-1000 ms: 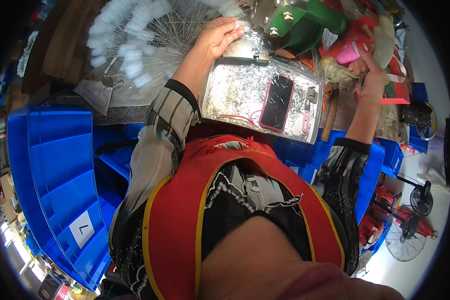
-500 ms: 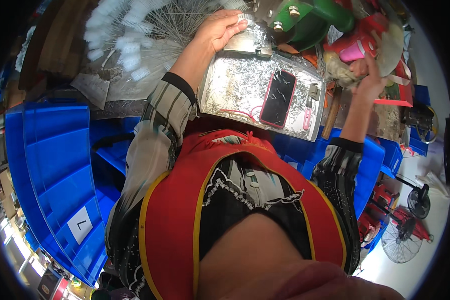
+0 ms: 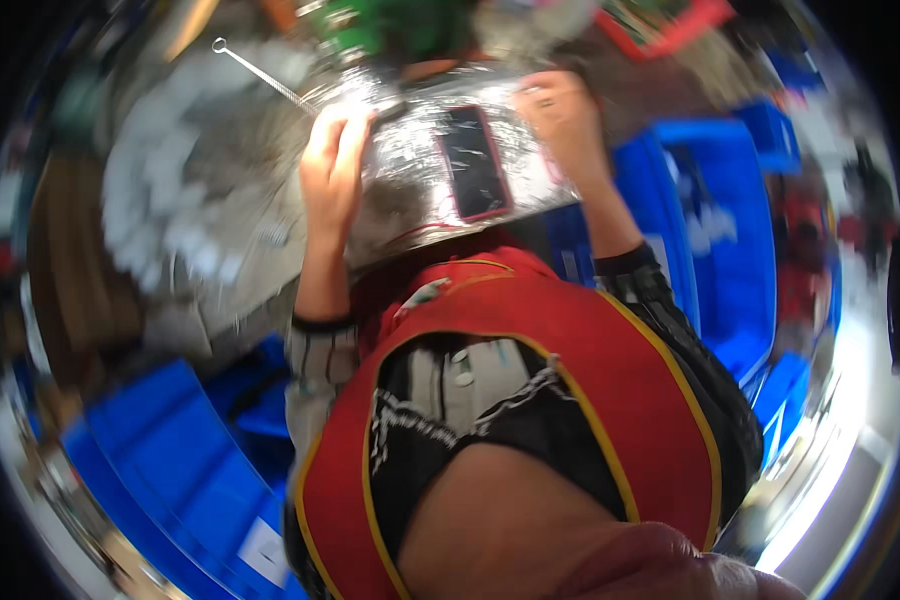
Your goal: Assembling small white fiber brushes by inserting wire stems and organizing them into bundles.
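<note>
Between left hand (image 3: 335, 165), right hand (image 3: 562, 118): silvery tray (image 3: 410, 195).

Picture is motion-blurred, details soft. Carrier is a cluttered grey workbench (image 3: 220, 230) running across the top half. On it at 12 o'clock: a shallow metal tray (image 3: 410, 190) of shiny small metal bits, a phone (image 3: 473, 162) with a pink case lying flat on top of them. Thin metal rod (image 3: 260, 72) with a ring end at 11 o'clock, just left of the tray. Pile of white plastic pieces (image 3: 160, 190) at 10 o'clock. Green object (image 3: 385, 25) and red flat item (image 3: 660, 25) along the far edge at 12 to 1 o'clock, too blurred to identify.
</note>
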The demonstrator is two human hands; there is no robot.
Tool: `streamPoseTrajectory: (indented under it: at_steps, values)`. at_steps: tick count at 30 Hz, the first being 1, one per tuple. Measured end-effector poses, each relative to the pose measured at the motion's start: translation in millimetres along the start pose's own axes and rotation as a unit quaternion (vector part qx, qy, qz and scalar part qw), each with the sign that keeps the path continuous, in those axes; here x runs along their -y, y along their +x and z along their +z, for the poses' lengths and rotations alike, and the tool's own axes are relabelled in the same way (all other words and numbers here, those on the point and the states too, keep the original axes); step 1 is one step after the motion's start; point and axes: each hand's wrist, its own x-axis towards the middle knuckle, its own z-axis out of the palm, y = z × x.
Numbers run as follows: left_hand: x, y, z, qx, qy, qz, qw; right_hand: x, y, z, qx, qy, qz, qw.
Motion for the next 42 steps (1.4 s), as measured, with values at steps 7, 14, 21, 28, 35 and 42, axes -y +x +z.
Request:
streamPoseTrajectory:
  at_steps: [7, 14, 21, 28, 35, 42]
  values:
    - [-28, -51, 69, 0.392, 0.280, 0.073, 0.873, 38, -88, -8, 0.187, 0.299, -0.034, 0.935]
    - [-75, -34, 74, 0.316, 0.087, 0.018, 0.945, -28, -76, -114, -0.156, -0.010, -0.166, 0.974]
    - [-112, -8, 29, 0.245, -0.144, 0.027, 0.958, -208, -36, -319, -0.010, -0.701, 0.008, 0.713]
    - [-82, -43, -45, 0.187, -0.014, -0.125, 0.974, -156, -37, -211, -0.113, -0.443, 0.089, 0.885]
    - [-10, -107, -152, -0.010, 0.117, -0.379, 0.918, -73, -40, -89, -0.078, -0.118, -0.016, 0.990]
    - [40, -103, -153, -0.209, 0.412, -0.151, 0.874, 24, -35, 77, 0.173, 0.048, -0.270, 0.946]
